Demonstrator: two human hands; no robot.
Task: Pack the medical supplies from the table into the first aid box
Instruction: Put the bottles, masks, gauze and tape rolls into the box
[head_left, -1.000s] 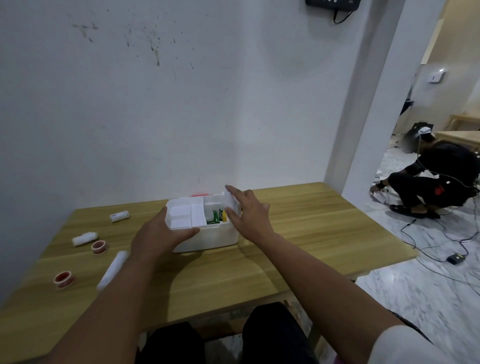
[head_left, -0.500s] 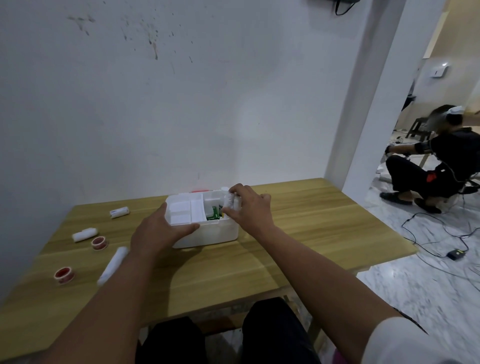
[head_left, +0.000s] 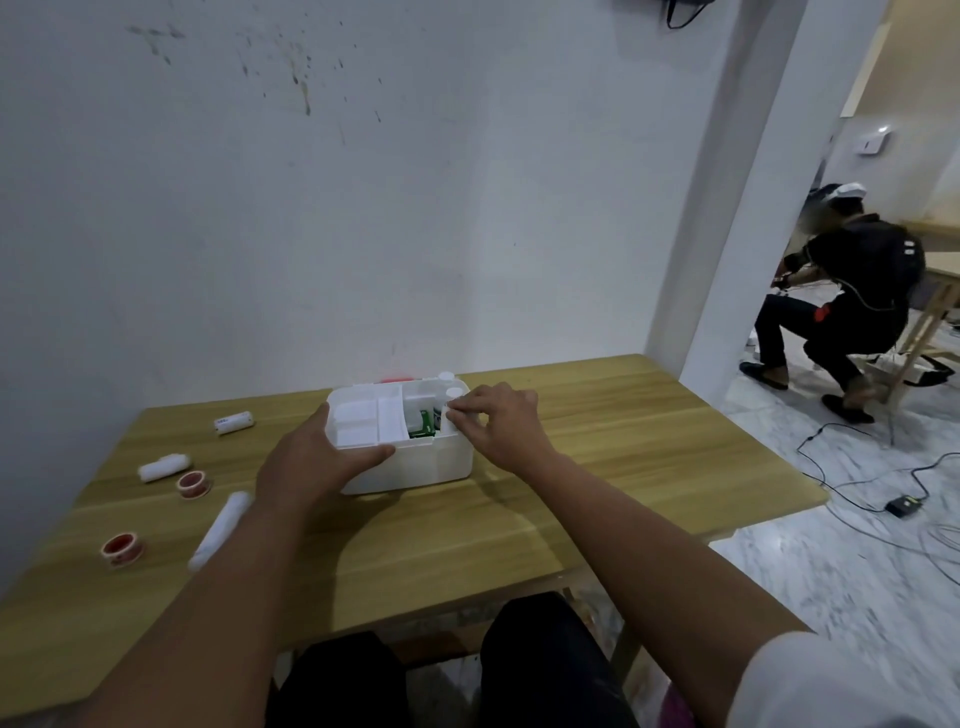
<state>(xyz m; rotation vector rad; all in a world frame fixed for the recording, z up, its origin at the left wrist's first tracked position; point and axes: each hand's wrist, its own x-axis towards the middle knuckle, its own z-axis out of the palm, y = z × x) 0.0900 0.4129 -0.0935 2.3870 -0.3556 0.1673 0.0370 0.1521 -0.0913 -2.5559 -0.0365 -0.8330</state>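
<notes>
At the lower left of the frame a red tape roll (head_left: 122, 549) is lying flat on the wooden table (head_left: 597, 467). Just right of it a long white bandage roll (head_left: 220, 530) is lying on a slant, with a second red tape roll (head_left: 194, 484) and a short white gauze roll (head_left: 164, 466) sitting above it. Farther up, a small white tube (head_left: 234, 422) is resting alone near the wall. At the centre, the left hand (head_left: 317, 467) is pressing against the near left corner of the open white first aid box (head_left: 410, 457), fingers held together along the side and thumb lying over the rim. Green packets (head_left: 422, 422) are showing inside the right compartment. The right hand (head_left: 498, 423) is hovering at the box's right rim, its fingertips (head_left: 457, 415) pinching a small white bottle (head_left: 451, 402) standing inside that compartment. At the far right, another person (head_left: 852, 291) is crouching on the marble floor.
</notes>
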